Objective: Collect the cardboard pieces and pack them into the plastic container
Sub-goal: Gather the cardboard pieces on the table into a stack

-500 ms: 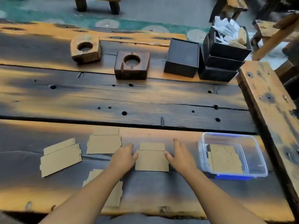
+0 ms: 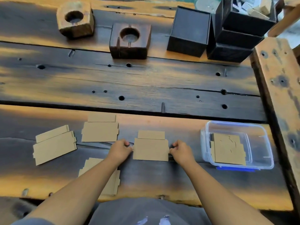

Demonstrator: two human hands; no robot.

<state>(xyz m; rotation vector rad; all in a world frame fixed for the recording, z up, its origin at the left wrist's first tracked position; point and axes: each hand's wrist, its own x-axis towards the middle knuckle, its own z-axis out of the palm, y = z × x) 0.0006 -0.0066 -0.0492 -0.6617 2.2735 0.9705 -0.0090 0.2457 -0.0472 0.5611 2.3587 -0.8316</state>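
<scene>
A flat brown cardboard piece (image 2: 151,147) lies on the dark wooden table near its front edge. My left hand (image 2: 120,149) pinches its left edge and my right hand (image 2: 181,150) pinches its right edge, fingers curled. A clear plastic container (image 2: 266,143) with a blue base stands to the right, with cardboard pieces (image 2: 228,150) lying flat inside. More cardboard pieces lie to the left: one at the far left (image 2: 54,145), one behind my left hand (image 2: 100,129), and one (image 2: 112,181) partly hidden under my left forearm.
Two wooden blocks with round holes (image 2: 75,18) (image 2: 129,40) stand at the back. Black boxes (image 2: 189,30) (image 2: 238,30) stand at the back right, the top one holding scraps. A raised wooden beam (image 2: 279,88) runs along the table's right side.
Both hands were flat and spread beside the middle cardboard piece; now their fingers have curled onto its left and right edges. The camera has come closer to the table.
</scene>
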